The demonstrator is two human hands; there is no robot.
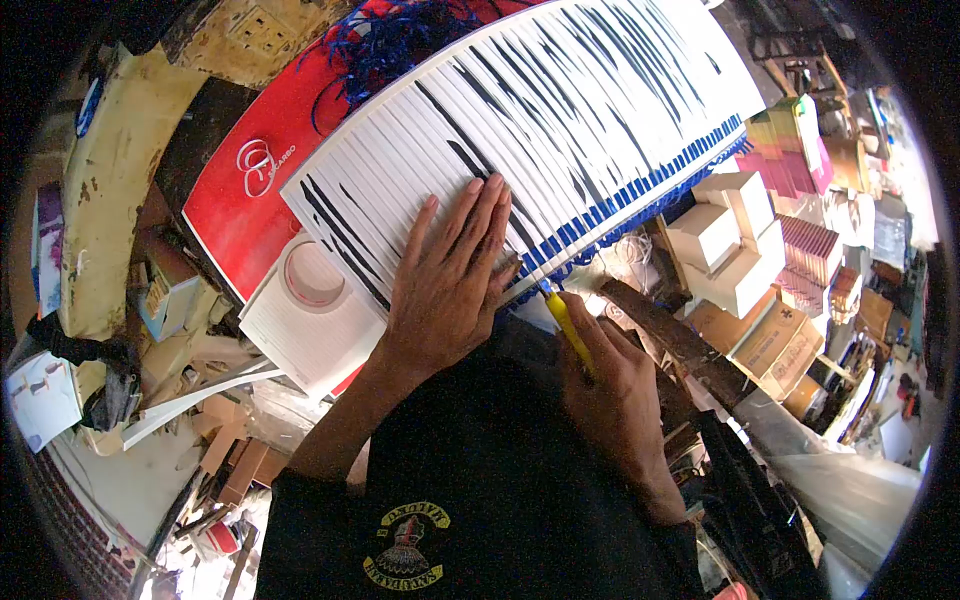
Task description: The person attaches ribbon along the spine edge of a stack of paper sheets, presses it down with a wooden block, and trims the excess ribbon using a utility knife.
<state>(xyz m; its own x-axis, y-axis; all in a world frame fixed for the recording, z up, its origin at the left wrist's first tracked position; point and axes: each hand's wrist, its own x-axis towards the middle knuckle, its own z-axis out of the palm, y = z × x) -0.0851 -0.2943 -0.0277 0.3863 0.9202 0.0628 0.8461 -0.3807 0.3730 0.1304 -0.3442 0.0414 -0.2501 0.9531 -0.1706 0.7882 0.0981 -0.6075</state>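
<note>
A large white sheet (pixel 420 130) with many parallel slits and dark streaks lies across the work surface. Blue strips (pixel 600 212) run along its near edge, with blue fringe below. My left hand (pixel 450 265) rests flat on the sheet near that edge, fingers stretched out. In my right hand (pixel 615 385) is a yellow-handled tool (pixel 568 328), its tip at the sheet's near edge, just right of my left thumb. The tool's tip is too small to make out clearly.
Under the sheet is a red board (pixel 225 215), with tangled blue strands (pixel 385 50) on top. A tape roll (pixel 314 272) sits on white sheets (pixel 300 335) at the left. White boxes (pixel 735 240) and cardboard cartons (pixel 775 345) stand at the right.
</note>
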